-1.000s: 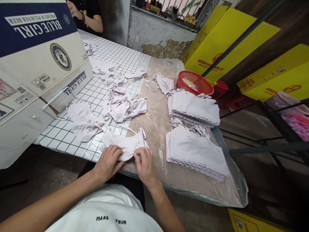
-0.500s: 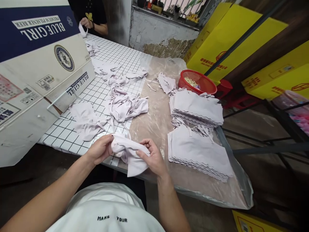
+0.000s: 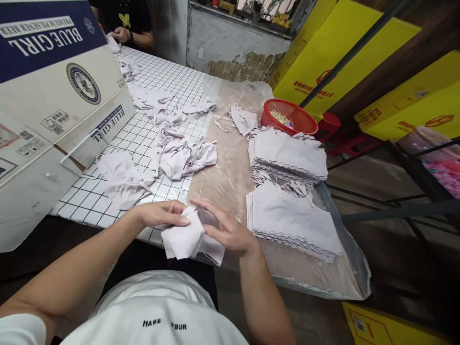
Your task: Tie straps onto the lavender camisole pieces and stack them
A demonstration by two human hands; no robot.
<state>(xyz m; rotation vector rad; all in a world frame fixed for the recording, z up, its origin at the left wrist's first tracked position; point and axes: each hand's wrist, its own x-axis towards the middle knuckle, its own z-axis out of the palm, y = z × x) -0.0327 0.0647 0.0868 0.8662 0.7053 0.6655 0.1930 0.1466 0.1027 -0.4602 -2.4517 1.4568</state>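
Taking the crumpled pile [image 3: 185, 155] mid-table as the landmark: a big white-and-blue carton [image 3: 61, 91] stands L of it, hiding that side of the table [image 3: 172, 62], w/ a loose pale pc [image 3: 122, 179] lying btwn carton and pile. More scattered pcs [image 3: 168, 112] lie just beyond the pile; at the far L end, past those, a co-worker [image 3: 124, 24] holds pale material, partly cut off by the carton. R of the pile are two stacks, the rear stack [image 3: 287, 155] and the front stack [image 3: 293, 220], both w/ wavy edges; the red basket [image 3: 289, 117], w/ small yellowish bits inside, sits just behind the rear one. Farther R, off the table, dark metal bars [image 3: 359, 48] cross in front of yellow boxes [image 3: 345, 52]. The held pale cloth [image 3: 185, 237] is on the near side of the pile, bunched at the table's front edge, btwn both hands. L hand [image 3: 165, 213]: thumb on top, fingers curled behind, pinching the cloth's upper L part. R hand [image 3: 226, 227]: fingers stretched out over the cloth's upper R side, thumb apart from them and against it; can't tell if they grip. Part of the cloth hangs below the R thumb.
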